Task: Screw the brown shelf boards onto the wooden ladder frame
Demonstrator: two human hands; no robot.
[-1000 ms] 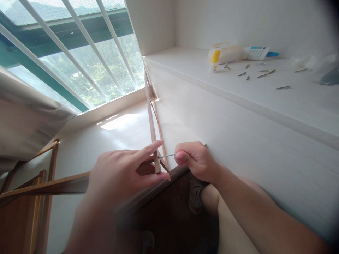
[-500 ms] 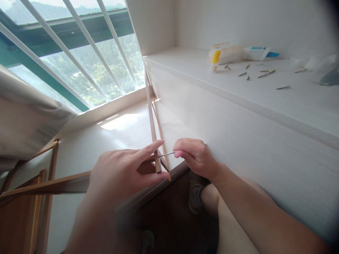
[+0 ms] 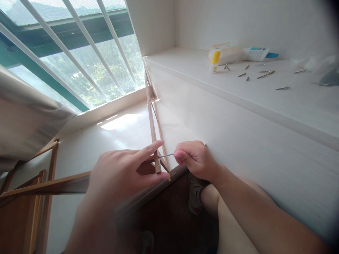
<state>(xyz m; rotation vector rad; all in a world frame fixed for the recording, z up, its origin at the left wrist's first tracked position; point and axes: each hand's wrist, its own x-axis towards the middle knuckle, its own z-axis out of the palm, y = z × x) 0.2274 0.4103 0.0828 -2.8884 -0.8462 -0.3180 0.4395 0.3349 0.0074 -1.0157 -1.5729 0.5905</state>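
Note:
My left hand (image 3: 120, 174) grips the corner of a light wooden frame (image 3: 153, 130), forefinger laid over the upright slat and thumb beneath the joint. My right hand (image 3: 197, 158) is closed in a pinch on a thin metal tool (image 3: 166, 155), perhaps a hex key, whose tip meets the frame's joint. The frame leans against the white side of a cabinet (image 3: 238, 141); a long wooden rail (image 3: 45, 185) runs off to the left from under my left hand.
On the white cabinet top lie several loose screws (image 3: 261, 75), a yellow-and-white bottle (image 3: 215, 60) and a white tube (image 3: 256, 53). A barred window (image 3: 79, 53) fills the upper left, fabric (image 3: 23, 120) hangs at left. My sandalled foot (image 3: 195, 195) rests on dark floor below.
My right hand has rocked slightly up and back down with the metal tool at the joint. The left hand and frame have stayed still.

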